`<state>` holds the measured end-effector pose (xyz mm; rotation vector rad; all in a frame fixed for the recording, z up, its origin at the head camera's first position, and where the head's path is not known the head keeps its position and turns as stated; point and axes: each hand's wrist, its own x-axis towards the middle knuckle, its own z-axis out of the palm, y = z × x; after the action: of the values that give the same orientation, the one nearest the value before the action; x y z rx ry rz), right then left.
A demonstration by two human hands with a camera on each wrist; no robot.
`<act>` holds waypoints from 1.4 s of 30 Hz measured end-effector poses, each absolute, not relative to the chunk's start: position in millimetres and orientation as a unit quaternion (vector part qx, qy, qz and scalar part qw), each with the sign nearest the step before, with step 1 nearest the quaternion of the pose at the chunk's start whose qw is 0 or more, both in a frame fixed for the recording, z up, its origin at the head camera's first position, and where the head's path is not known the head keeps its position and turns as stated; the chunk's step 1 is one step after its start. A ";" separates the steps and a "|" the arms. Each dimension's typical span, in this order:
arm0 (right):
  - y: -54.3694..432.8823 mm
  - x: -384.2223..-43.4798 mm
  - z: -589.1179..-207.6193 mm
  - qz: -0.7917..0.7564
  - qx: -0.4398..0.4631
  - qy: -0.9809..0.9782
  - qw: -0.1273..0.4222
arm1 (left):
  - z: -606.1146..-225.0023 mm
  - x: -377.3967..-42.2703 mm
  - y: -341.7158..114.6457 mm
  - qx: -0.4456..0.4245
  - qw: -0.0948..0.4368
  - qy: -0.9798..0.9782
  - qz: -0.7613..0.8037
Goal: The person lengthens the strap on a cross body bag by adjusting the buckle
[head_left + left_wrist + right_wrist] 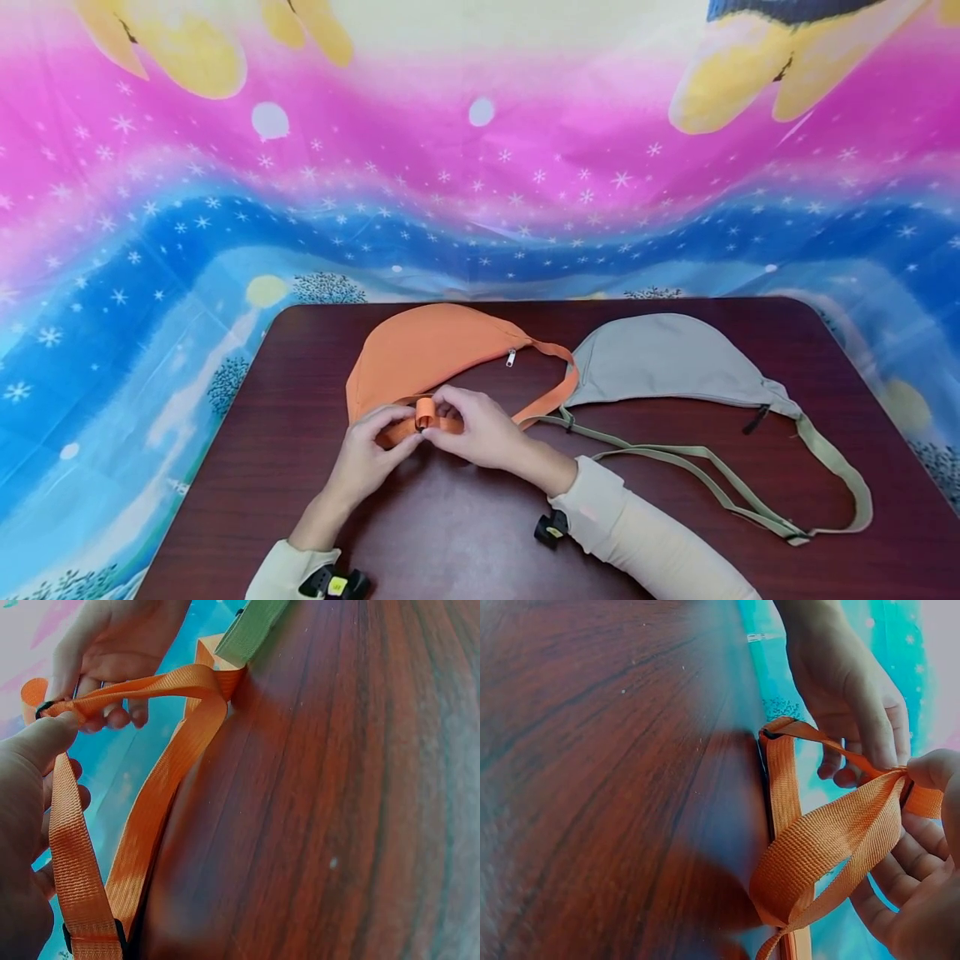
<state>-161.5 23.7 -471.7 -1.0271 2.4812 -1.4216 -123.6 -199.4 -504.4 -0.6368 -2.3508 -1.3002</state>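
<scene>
An orange crescent-shaped waist bag (431, 350) lies on the table, its zipper pull (511, 358) hanging at the right end. Just in front of it, my left hand (363, 454) and right hand (483, 429) meet at its orange webbing strap (161, 787). Both hands pinch the strap beside a small black slider (45, 709), with thumb and fingers. A short loop of webbing (425, 412) stands up between the fingertips. Another black slider (120, 937) sits lower on the strap. The right wrist view shows the strap's twisted fold (810, 840) hanging below the fingers.
To the right lies a grey waist bag (667, 362) with a dark zipper pull (756, 419). Its green strap (697, 452) spreads over the right side of the dark wooden table (247, 492). A printed cloth backdrop (480, 208) hangs behind the table.
</scene>
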 end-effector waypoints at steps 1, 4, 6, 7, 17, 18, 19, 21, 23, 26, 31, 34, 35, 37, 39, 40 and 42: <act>23.4 -161.4 -471.8 -0.467 -0.338 0.815 0.053 | -503.9 -123.2 -198.6 -0.225 0.191 -0.836 -0.462; 23.1 -161.1 -472.3 -0.465 -0.342 0.815 0.053 | -501.1 -120.4 -196.3 -0.216 0.193 -0.839 -0.460; 23.1 -160.7 -472.2 -0.465 -0.343 0.815 0.049 | -497.4 -117.7 -194.7 -0.209 0.189 -0.843 -0.459; 23.1 -160.4 -472.0 -0.465 -0.343 0.815 0.047 | -495.3 -116.1 -194.0 -0.205 0.186 -0.845 -0.458; 23.6 -159.3 -470.9 -0.462 -0.342 0.817 0.043 | -508.3 -116.9 -203.6 -0.211 0.192 -0.852 -0.439; 23.6 -159.1 -470.8 -0.461 -0.342 0.818 0.046 | -509.0 -117.6 -204.6 -0.214 0.189 -0.851 -0.440; 23.4 -158.8 -471.0 -0.460 -0.342 0.818 0.049 | -508.9 -117.7 -205.1 -0.215 0.186 -0.851 -0.441; 22.9 -158.4 -472.2 -0.454 -0.344 0.820 0.055 | -507.7 -117.7 -204.6 -0.218 0.179 -0.851 -0.442; 22.6 -157.9 -473.7 -0.449 -0.348 0.821 0.060 | -507.4 -117.5 -204.1 -0.219 0.170 -0.853 -0.443; 22.5 -157.2 -475.4 -0.444 -0.354 0.821 0.057 | -506.9 -117.3 -202.7 -0.218 0.156 -0.855 -0.443; 21.4 -155.3 -475.3 -0.454 -0.353 0.817 0.048 | -508.9 -114.9 -203.0 -0.207 0.143 -0.861 -0.442; 20.8 -154.6 -474.9 -0.456 -0.351 0.816 0.045 | -510.0 -113.0 -204.3 -0.199 0.141 -0.861 -0.447; 20.8 -154.3 -474.6 -0.458 -0.351 0.816 0.043 | -510.2 -112.5 -204.7 -0.198 0.142 -0.861 -0.447; 20.7 -154.1 -474.7 -0.459 -0.351 0.815 0.040 | -510.4 -111.9 -205.5 -0.195 0.147 -0.861 -0.445; 20.7 -153.7 -474.8 -0.462 -0.351 0.814 0.038 | -509.9 -111.5 -206.0 -0.193 0.152 -0.863 -0.441; 20.8 -153.5 -475.0 -0.462 -0.350 0.814 0.038 | -509.7 -111.3 -206.1 -0.193 0.154 -0.864 -0.439; 20.5 -153.4 -476.1 -0.462 -0.350 0.814 0.039 | -509.2 -110.7 -206.1 -0.195 0.157 -0.865 -0.434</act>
<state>-153.4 20.5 -476.1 -1.0745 2.4956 -1.4169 -110.7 -206.1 -509.2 -0.5578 -2.4758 -1.2431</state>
